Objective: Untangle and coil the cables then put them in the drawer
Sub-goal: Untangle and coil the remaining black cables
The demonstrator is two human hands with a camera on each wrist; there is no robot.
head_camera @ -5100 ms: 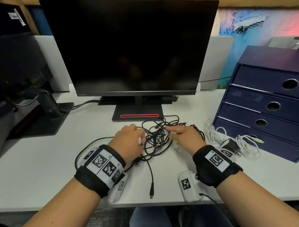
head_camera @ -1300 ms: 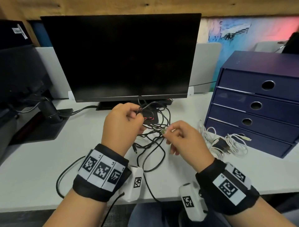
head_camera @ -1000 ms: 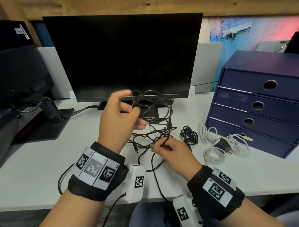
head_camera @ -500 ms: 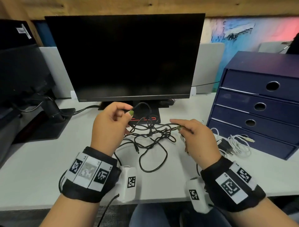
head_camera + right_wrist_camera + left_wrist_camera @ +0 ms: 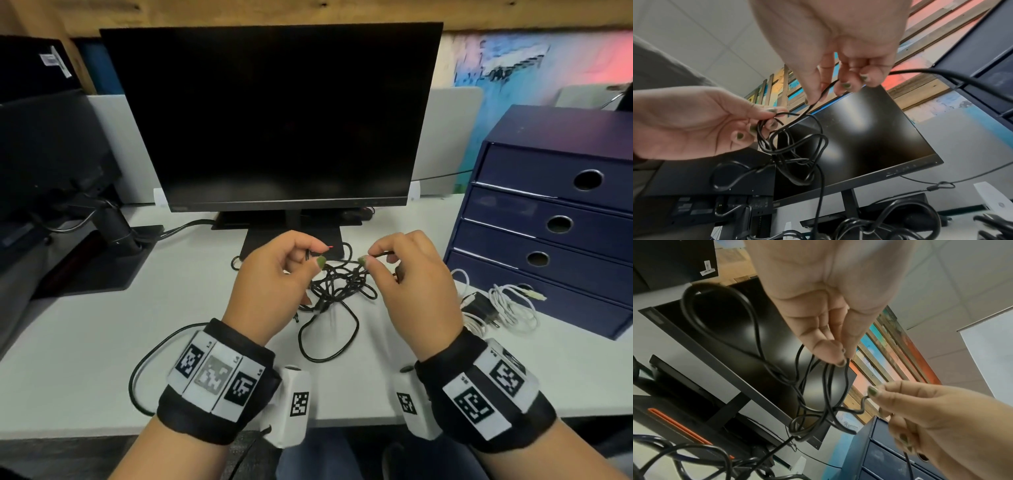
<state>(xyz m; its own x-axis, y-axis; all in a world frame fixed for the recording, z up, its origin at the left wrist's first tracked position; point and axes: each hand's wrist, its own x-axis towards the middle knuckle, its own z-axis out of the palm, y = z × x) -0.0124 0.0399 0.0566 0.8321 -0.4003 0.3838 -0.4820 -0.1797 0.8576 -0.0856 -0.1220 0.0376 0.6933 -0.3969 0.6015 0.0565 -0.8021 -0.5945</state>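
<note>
A tangle of black cables (image 5: 339,284) hangs between both hands above the white desk (image 5: 85,342), in front of the monitor stand; its lower loops trail on the desk. My left hand (image 5: 317,255) pinches several strands at the top of the tangle (image 5: 818,402) between thumb and fingers. My right hand (image 5: 369,257) pinches a single strand (image 5: 813,104) between thumb and forefinger, close beside the left hand. A bundle of white cables (image 5: 507,308) with a black plug lies at the right. The dark blue drawer unit (image 5: 555,219) stands beyond it, all its drawers closed.
A large dark monitor (image 5: 274,113) on its stand fills the back of the desk. A second monitor arm and base (image 5: 113,233) stand at the left. Another black cable (image 5: 144,370) loops off the front edge under my left wrist.
Both hands have drawn together and risen slightly. The black tangle, spread wide between them half a second ago, is now bunched and hanging under my fingertips.
</note>
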